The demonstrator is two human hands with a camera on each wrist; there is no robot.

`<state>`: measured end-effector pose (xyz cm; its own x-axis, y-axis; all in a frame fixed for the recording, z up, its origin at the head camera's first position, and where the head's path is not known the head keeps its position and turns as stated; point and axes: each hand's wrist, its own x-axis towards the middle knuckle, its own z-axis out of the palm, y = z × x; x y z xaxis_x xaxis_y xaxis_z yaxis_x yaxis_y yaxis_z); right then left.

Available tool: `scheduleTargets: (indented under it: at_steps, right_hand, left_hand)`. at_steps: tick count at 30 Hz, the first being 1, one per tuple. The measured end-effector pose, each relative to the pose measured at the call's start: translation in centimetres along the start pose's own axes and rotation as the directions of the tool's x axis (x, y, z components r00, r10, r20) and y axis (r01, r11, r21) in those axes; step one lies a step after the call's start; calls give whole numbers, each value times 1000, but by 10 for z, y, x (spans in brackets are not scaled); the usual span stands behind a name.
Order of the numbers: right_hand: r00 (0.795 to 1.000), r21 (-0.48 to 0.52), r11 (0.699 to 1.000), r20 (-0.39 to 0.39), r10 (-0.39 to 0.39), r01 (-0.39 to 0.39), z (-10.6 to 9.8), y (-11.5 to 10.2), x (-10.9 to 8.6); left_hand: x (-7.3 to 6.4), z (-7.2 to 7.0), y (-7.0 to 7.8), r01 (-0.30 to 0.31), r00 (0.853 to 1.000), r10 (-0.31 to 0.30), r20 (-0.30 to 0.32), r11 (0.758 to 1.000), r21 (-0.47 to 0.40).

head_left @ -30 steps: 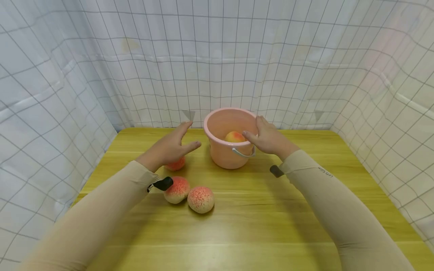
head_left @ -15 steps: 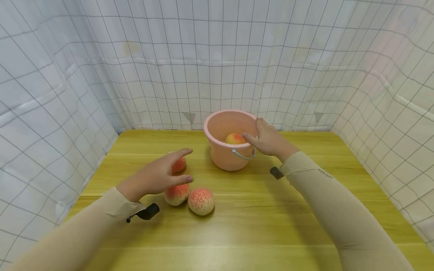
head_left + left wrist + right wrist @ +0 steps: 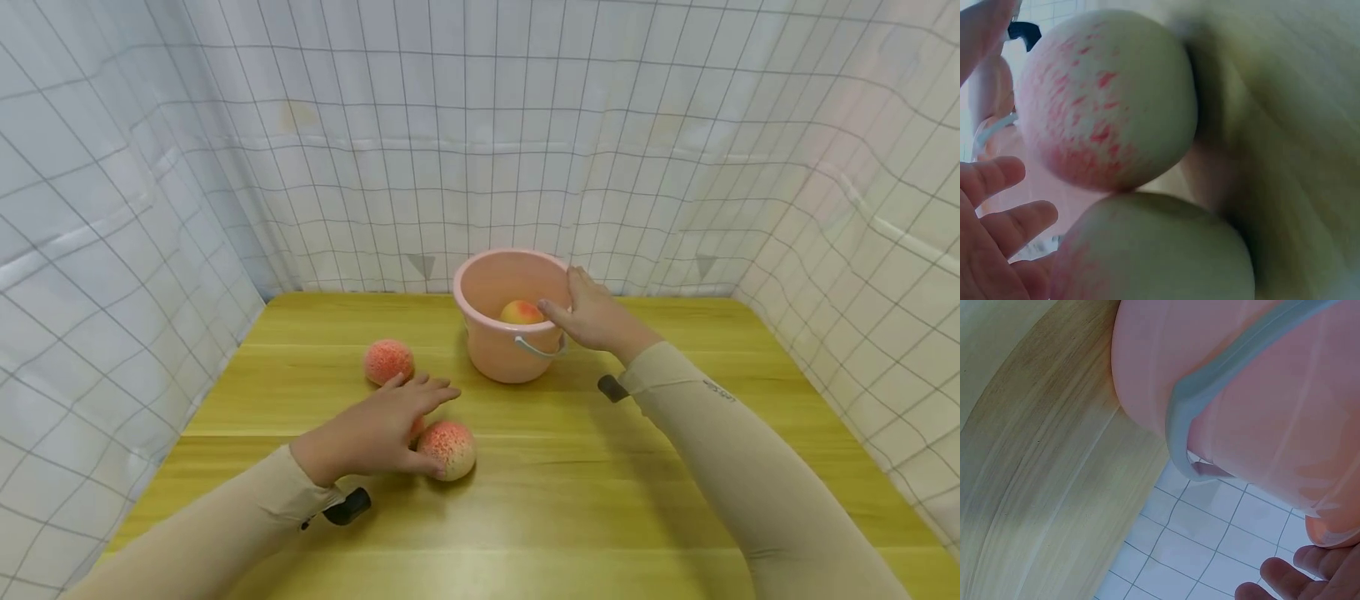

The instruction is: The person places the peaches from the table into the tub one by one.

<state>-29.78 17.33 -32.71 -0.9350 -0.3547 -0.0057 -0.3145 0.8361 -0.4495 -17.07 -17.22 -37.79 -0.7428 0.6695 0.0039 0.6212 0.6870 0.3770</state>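
Left hand (image 3: 375,435) has shifted to the near peach (image 3: 454,448), fingers spread, holding nothing. Left wrist view exposes a second peach (image 3: 1160,250) alongside, mostly hand-covered in head view. Both: red side up. Beyond: third peach (image 3: 389,362); bucket (image 3: 510,358), upright on the counter (image 3: 600,517), axis vertical, mouth up. Right hand (image 3: 606,321) straddles its rim, thumb inside. Head view alone reveals the inner peach (image 3: 520,313).
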Motion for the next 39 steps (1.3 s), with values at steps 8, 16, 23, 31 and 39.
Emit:
scheduleTargets:
  at_steps: [8,16,23,31,39]
  right_hand:
    - [1000,-7,1000,7,14,-14,0,-2,1]
    - [1000,6,1000,-2,0,0,1,0,1]
    - [1000,11,1000,-15,2,-1,1,0,1]
    - [1000,9,1000,6,3,-3,0,-1,0]
    - [999,12,999,-28,-33,33,1,0,2]
  left_hand:
    - [4,8,6,-20,998,18,61,999,36]
    - [7,12,12,-48,997,42,61,993,111]
    - [9,14,14,-46,997,39,64,991,124]
    - [9,17,20,-26,997,10,82,981,190]
    - [11,19,21,-30,998,13,69,969,246]
